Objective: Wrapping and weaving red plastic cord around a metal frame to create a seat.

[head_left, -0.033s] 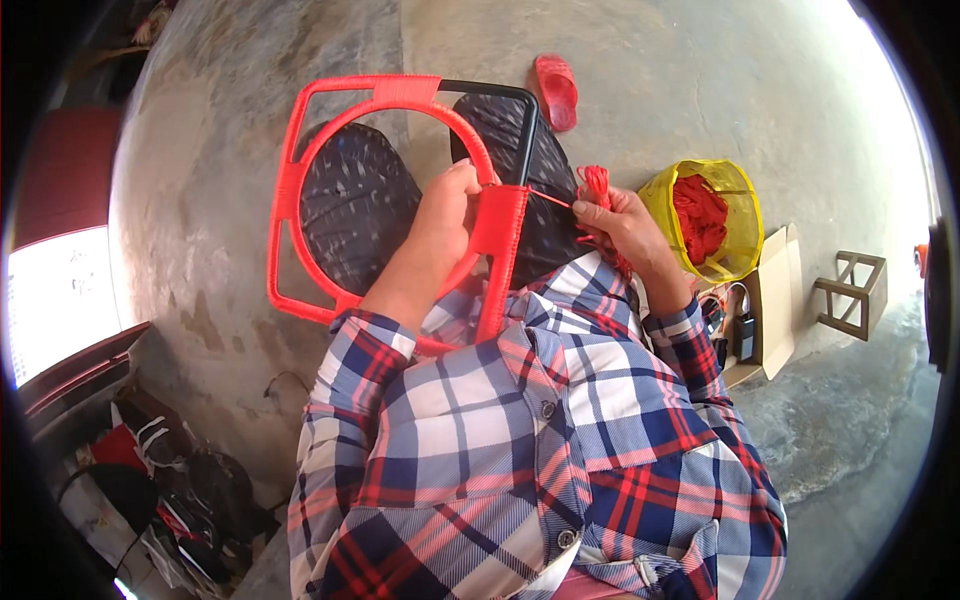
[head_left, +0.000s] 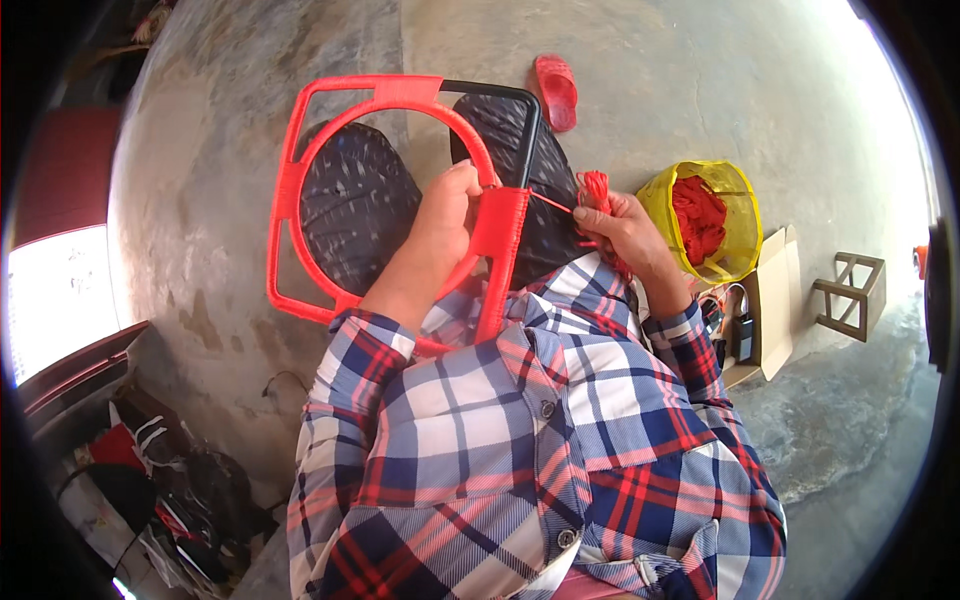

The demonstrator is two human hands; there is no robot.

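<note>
A square frame with a ring inside it [head_left: 500, 222] rests across my lap, mostly wrapped in red cord. Its upper right corner [head_left: 525, 150] is bare black. My left hand [head_left: 445, 220] is closed round the right side of the ring, beside a wide wrapped patch; some of its fingers are hidden behind. To the right, my right hand [head_left: 630, 235] pinches a bundle of red cord [head_left: 594, 188]. One strand runs taut from the top of the wrapped patch to those fingers. Loose cord hangs below the hand.
A yellow basket [head_left: 745, 240] holding red cord [head_left: 698, 215] stands right of my right hand. Beside it lies an open cardboard box [head_left: 780, 305] with cables and a black device. Farther right is a small stool [head_left: 850, 295]. A red slipper [head_left: 557, 92] lies ahead; clutter [head_left: 195, 510] fills the lower left.
</note>
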